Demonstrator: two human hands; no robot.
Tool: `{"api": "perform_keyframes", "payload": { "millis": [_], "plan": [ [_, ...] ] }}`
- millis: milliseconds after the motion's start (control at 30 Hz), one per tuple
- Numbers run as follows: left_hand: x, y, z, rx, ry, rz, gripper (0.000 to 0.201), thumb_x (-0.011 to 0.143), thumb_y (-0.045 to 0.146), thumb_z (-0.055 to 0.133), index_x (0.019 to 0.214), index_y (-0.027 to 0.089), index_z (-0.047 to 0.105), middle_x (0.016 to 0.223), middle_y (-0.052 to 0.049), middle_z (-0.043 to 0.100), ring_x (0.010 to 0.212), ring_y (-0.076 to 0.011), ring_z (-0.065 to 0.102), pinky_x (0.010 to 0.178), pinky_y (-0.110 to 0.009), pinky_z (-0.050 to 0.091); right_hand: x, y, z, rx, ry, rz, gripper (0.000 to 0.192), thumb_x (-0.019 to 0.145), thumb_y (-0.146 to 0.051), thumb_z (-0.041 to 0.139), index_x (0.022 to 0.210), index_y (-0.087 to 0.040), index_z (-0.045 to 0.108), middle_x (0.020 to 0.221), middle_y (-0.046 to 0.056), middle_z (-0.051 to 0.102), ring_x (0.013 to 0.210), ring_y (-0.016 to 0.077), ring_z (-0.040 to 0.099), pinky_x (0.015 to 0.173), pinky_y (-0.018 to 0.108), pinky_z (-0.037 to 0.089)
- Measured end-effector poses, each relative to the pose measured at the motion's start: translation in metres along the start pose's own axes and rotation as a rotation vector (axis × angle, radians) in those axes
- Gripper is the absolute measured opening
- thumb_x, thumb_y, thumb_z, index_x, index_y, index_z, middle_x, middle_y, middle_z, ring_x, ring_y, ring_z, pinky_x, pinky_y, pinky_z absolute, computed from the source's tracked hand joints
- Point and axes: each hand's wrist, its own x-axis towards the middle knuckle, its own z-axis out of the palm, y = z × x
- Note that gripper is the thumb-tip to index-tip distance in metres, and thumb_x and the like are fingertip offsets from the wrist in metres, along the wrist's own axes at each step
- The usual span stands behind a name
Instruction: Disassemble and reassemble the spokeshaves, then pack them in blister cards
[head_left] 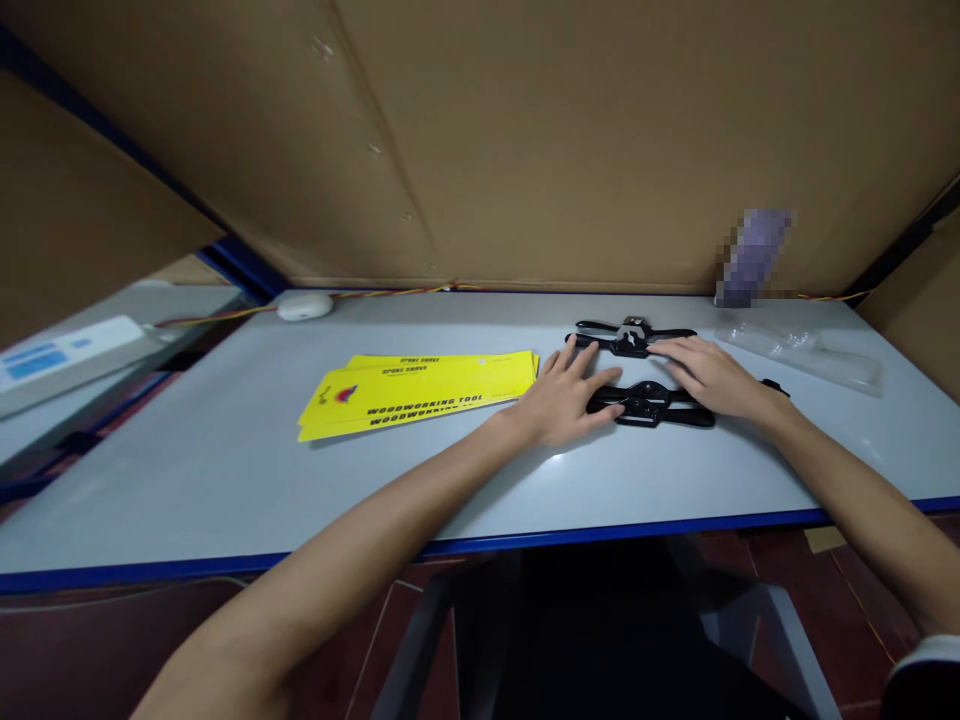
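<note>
Black spokeshaves lie on the table in two groups between my hands: a far pair (631, 342) and a near group (643, 408). My left hand (568, 398) rests with fingers spread over the left ends of both groups, its fingertips on the handles. On the other side, my right hand (705, 372) lies with fingers stretched out, reaching the right handle of the far pair and covering part of the near group. Left of my left hand, yellow cards (420, 390) printed "SPOKE SHAVE" and "WOODWORKING TOOL" overlap in a stack.
Clear plastic bags (814, 350) lie at the right, below a blurred purple object (754, 258) against the cardboard wall (562, 150). At the back left sits a white rounded device (304, 305) with a wire. The table's blue edge (540, 538) runs in front.
</note>
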Motion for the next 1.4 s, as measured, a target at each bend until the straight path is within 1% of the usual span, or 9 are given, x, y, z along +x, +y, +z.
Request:
{"api": "perform_keyframes", "payload": {
  "millis": [133,300,367,500,667,867,1200,1300,1400],
  "plan": [
    [0.000,-0.004,0.003,-0.032,0.016,0.033,0.068,0.104,0.065,0.047,0.158,0.024,0.050,0.172,-0.020,0.029,0.159,-0.0551,0.014,0.120,-0.078,0.028,0.001,-0.002,0.002,0.041,0.094,0.068,0.040,0.103,-0.027,0.044,0.130,-0.023,0.073,0.130,0.011,0.077,0.119,0.0323,0.071,0.101,0.053,0.055],
    [-0.001,-0.005,0.005,-0.030,0.024,0.046,0.067,0.104,0.064,0.046,0.158,0.024,0.049,0.174,-0.018,0.023,0.160,-0.0531,0.013,0.121,-0.076,0.027,0.001,-0.014,0.005,0.160,0.284,0.210,0.026,0.088,-0.033,0.066,0.107,-0.022,0.080,0.104,0.008,0.084,0.097,0.0300,0.079,0.093,0.045,0.060],
    [-0.001,-0.005,0.004,-0.029,0.016,0.050,0.068,0.104,0.064,0.046,0.158,0.023,0.049,0.174,-0.019,0.025,0.160,-0.0522,0.016,0.123,-0.074,0.025,0.002,-0.017,0.006,0.174,0.299,0.199,0.027,0.088,-0.034,0.065,0.108,-0.023,0.080,0.107,0.007,0.083,0.100,0.0300,0.078,0.095,0.045,0.059],
    [-0.001,-0.005,0.003,-0.039,0.005,0.058,0.068,0.105,0.065,0.044,0.158,0.022,0.049,0.173,-0.020,0.026,0.159,-0.0509,0.021,0.123,-0.076,0.024,0.004,-0.011,0.005,0.110,0.148,0.134,0.038,0.092,-0.022,0.057,0.123,-0.026,0.078,0.131,0.006,0.077,0.122,0.0317,0.072,0.108,0.052,0.054],
    [-0.002,-0.004,0.004,-0.034,0.038,0.058,0.068,0.105,0.063,0.047,0.157,0.020,0.049,0.176,-0.020,0.016,0.162,-0.0509,0.008,0.124,-0.075,0.023,0.005,0.000,-0.001,0.126,-0.036,0.120,0.042,0.093,-0.016,0.053,0.125,-0.027,0.078,0.139,0.005,0.073,0.127,0.0329,0.070,0.107,0.053,0.054],
    [-0.002,-0.006,0.005,-0.045,0.070,0.068,0.074,0.105,0.065,0.047,0.165,0.023,0.036,0.178,-0.019,0.010,0.163,-0.0488,0.006,0.124,-0.076,0.021,-0.001,0.001,-0.014,0.132,-0.051,0.095,0.040,0.083,-0.011,0.054,0.111,-0.027,0.078,0.113,0.003,0.082,0.096,0.0260,0.077,0.089,0.040,0.057],
    [0.000,-0.006,0.004,-0.048,0.043,0.203,0.055,0.108,0.050,0.041,0.154,0.021,0.052,0.169,-0.019,0.037,0.159,-0.0405,0.031,0.127,-0.071,0.022,-0.006,-0.006,-0.014,0.129,-0.001,0.023,0.019,0.083,-0.013,0.051,0.088,-0.024,0.066,0.116,0.010,0.075,0.102,0.0279,0.071,0.094,0.044,0.054],
    [0.003,-0.004,0.002,-0.034,0.087,0.241,0.048,0.107,0.044,0.042,0.140,0.018,0.064,0.153,-0.017,0.057,0.149,-0.0365,0.048,0.129,-0.070,0.019,-0.005,-0.011,-0.012,0.163,0.031,0.079,0.021,0.088,-0.018,0.050,0.098,-0.024,0.068,0.114,0.010,0.077,0.100,0.0279,0.073,0.090,0.044,0.054],
    [0.005,-0.005,0.002,-0.069,0.127,0.310,0.046,0.105,0.040,0.041,0.130,0.014,0.069,0.137,-0.017,0.067,0.134,-0.0312,0.061,0.128,-0.061,0.031,-0.005,-0.019,-0.011,0.185,0.029,0.125,0.029,0.092,-0.024,0.053,0.118,-0.024,0.066,0.102,0.008,0.078,0.086,0.0250,0.073,0.082,0.040,0.054]
  ]
}}
